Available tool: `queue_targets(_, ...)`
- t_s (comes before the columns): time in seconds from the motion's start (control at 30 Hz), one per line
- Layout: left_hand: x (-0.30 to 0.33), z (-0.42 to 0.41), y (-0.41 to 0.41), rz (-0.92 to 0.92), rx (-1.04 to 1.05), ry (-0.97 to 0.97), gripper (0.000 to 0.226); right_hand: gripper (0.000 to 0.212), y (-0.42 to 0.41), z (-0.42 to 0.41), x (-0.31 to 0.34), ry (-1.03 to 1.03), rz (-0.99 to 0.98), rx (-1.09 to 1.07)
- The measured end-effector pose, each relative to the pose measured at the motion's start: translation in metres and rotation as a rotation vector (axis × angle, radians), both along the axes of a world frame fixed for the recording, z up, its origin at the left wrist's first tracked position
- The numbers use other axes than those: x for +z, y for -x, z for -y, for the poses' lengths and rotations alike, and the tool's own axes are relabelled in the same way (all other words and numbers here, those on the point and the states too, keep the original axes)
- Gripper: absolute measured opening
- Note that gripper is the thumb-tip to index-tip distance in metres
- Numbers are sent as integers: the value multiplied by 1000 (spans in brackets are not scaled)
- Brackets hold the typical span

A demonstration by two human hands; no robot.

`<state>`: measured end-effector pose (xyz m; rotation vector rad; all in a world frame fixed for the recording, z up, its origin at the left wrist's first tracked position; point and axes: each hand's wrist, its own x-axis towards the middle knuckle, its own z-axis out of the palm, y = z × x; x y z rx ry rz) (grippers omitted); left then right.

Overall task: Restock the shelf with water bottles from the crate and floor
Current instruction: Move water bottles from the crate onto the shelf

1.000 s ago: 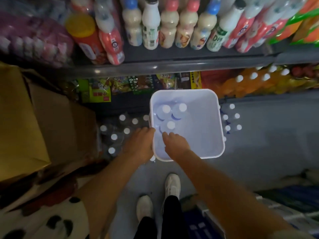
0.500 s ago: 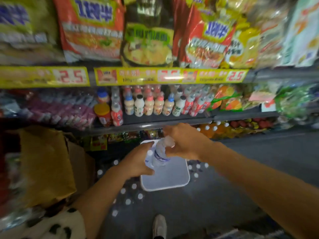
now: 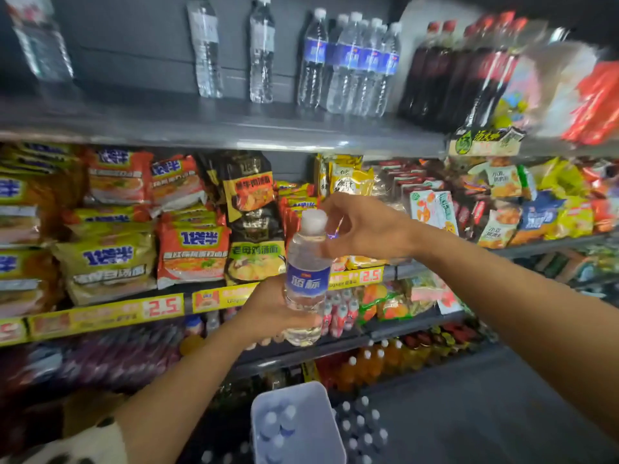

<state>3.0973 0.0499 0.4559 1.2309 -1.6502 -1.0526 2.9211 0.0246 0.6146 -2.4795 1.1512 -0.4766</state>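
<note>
Bottle: water bottle [image 3: 306,279] upright, well below top shelf [image 3: 217,128]
Left hand [image 3: 268,313]: wraps its base
Right hand [image 3: 365,229]: pinches its neck

Top shelf [image 3: 234,128]: water bottles [image 3: 351,61] standing at centre, cola bottles [image 3: 469,72] to their right.
Middle shelf: noodle packets [image 3: 191,252] on the left, snack bags [image 3: 502,202] on the right.
Held bottle [image 3: 306,279]: upright before the middle shelf, left hand [image 3: 274,313] under its base, right hand [image 3: 365,229] at its cap.
Crate [image 3: 301,426]: on the floor below the hands, bottles inside.
Floor bottles [image 3: 361,426]: just right of the crate.
</note>
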Motion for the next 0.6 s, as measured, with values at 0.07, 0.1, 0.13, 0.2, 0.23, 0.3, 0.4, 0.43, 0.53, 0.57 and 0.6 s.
queue_targets(0.07,26,1,4,7,13,29,40,42,5,-2,14,-39,4,-2)
queue_targets(0.1,39,1,7,16,14,39,39,39,7,-2,21,-50,18,2)
queue_targets(0.13,51,1,11,21,7,43,39,33,8,-2,28,-60,38,6)
queue_targets(0.2,71,6,16,22,-15,62,40,27,11,0,44,-47,55,2)
queue_targets(0.23,82,8,18,32,-11,70,39,30,13,5,52,-21,52,-11)
queue_targets(0.3,103,16,23,46,-8,83,34,38,17,13,70,22,46,-31)
queue_targets(0.4,143,34,33,73,14,124,29,42,26,32,104,58,81,-7)
queue_targets(0.43,158,42,36,81,14,148,32,36,30,40,118,74,97,-6)
queue_targets(0.53,208,70,47,115,36,217,48,21,41,65,166,163,156,-6)
queue_targets(0.57,225,81,50,142,50,225,45,19,44,77,182,198,172,-10)
queue_targets(0.6,243,92,53,164,64,226,39,19,48,88,199,224,185,-3)
